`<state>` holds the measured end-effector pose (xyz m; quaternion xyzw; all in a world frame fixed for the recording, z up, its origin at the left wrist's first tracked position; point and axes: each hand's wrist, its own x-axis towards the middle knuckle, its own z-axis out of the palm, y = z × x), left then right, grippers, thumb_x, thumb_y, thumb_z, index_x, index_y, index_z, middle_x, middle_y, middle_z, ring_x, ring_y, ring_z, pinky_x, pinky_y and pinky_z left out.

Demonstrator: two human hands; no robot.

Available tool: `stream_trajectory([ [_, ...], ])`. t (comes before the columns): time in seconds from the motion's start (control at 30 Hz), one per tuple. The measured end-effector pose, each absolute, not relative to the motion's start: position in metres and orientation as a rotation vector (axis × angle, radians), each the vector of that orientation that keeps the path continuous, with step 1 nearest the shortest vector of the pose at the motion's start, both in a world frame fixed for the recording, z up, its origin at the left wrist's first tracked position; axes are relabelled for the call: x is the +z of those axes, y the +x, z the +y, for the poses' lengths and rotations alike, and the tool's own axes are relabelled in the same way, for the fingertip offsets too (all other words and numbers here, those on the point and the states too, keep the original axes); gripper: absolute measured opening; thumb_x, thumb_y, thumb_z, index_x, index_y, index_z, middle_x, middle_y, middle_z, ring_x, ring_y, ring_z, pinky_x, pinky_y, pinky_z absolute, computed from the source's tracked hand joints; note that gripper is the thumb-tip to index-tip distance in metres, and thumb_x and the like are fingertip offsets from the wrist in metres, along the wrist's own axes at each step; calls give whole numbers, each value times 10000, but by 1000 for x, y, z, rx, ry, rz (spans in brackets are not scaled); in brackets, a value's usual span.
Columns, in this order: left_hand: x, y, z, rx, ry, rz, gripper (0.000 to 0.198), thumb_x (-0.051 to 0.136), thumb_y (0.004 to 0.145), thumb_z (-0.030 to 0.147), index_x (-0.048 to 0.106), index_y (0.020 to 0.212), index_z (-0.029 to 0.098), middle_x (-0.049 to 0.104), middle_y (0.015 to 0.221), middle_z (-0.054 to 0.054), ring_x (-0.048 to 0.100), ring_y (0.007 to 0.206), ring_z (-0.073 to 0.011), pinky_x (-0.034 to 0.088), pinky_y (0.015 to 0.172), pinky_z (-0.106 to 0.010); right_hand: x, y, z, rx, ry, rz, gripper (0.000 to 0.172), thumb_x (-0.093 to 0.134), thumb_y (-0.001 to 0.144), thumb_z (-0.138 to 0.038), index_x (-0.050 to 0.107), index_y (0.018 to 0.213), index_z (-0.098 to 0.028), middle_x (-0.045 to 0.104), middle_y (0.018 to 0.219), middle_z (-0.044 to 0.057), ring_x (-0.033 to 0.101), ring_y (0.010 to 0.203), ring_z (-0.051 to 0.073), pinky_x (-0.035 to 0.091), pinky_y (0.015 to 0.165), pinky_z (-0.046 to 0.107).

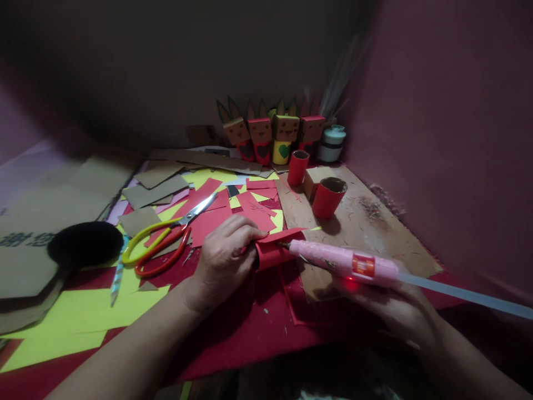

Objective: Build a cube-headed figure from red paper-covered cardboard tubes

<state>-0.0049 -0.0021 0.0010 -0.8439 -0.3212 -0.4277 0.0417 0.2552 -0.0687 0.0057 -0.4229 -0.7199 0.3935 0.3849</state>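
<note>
My left hand (228, 258) grips a tube wrapped in red paper (275, 256) that lies on its side, its thumb near a lifted flap of the paper. A pink glue gun (325, 254) is in my right hand (391, 305), with its nozzle at the gap under that flap. A red light glows on the gun's underside, and a long clear glue stick (466, 295) sticks out of its back. Two red paper-covered tubes, a smaller one (298, 168) and a larger one (328, 198), stand upright farther back beside a small cardboard box (315, 179).
Scissors (170, 239) with yellow and red handles lie among red, yellow and cardboard scraps at left. A striped pencil (117, 275) and a black round object (85, 244) are nearby. Several box-headed figures (260, 133) stand at the back beside a pale blue canister (332, 144).
</note>
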Motion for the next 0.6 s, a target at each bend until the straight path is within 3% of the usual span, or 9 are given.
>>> stream_trajectory([
  [0.4,2,-4,-2,-1300,-2548,-973,228,494,817,-11,659,826,146,688,782,-59,668,729,-155,544,638,-246,7,258,-69,1042,-1105,-1803,388,583,956,-344,653,1332,-283,777,1088,70,734,1037,296,611,919,385],
  [0.6,1,-4,-1,-1305,-2544,-975,191,514,854,27,656,829,152,683,765,-49,654,714,-147,532,631,-241,9,259,-68,1037,-1063,-1830,408,630,940,-342,636,1344,-288,721,1253,77,643,1223,312,513,1070,446],
])
